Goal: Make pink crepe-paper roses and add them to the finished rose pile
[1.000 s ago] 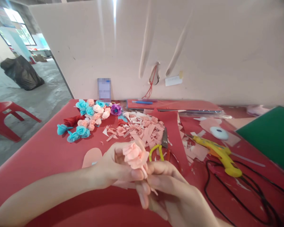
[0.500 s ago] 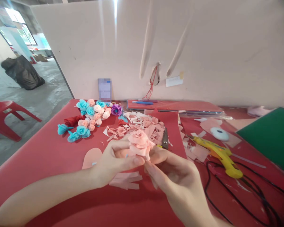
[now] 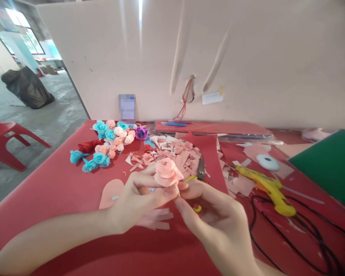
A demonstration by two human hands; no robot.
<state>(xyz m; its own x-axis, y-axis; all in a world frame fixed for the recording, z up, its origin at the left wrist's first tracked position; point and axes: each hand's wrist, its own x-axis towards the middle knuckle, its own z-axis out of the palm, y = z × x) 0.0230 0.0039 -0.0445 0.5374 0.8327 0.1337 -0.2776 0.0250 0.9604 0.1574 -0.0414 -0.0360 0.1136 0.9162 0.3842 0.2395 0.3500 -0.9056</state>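
A pink paper rose (image 3: pixel 167 171) is held up in the middle of the view, its layered petals facing up. My left hand (image 3: pixel 142 200) is closed around its lower part, with the thumb pressed near the base. The fingertips of my right hand (image 3: pixel 218 214) pinch the rose's bottom edge on the right. Under my hands lie pale pink paper strips (image 3: pixel 161 220). Left of my left hand is a rounded pink paper piece (image 3: pixel 110 191). Scissors with yellow handles (image 3: pixel 200 168) show partly behind my right hand.
Finished paper flowers (image 3: pixel 109 142) in blue, pink, red and purple are grouped at the back left. Pink scraps (image 3: pixel 178 151) are heaped behind the rose. A yellow glue gun (image 3: pixel 267 188) with a black cable (image 3: pixel 258 234) lies right, near a green board (image 3: pixel 330 165). A white wall (image 3: pixel 149 57) stands behind.
The rose has tilted slightly and shifted a little left. My right fingers have moved slightly at its base, and more of the yellow scissor handles shows.
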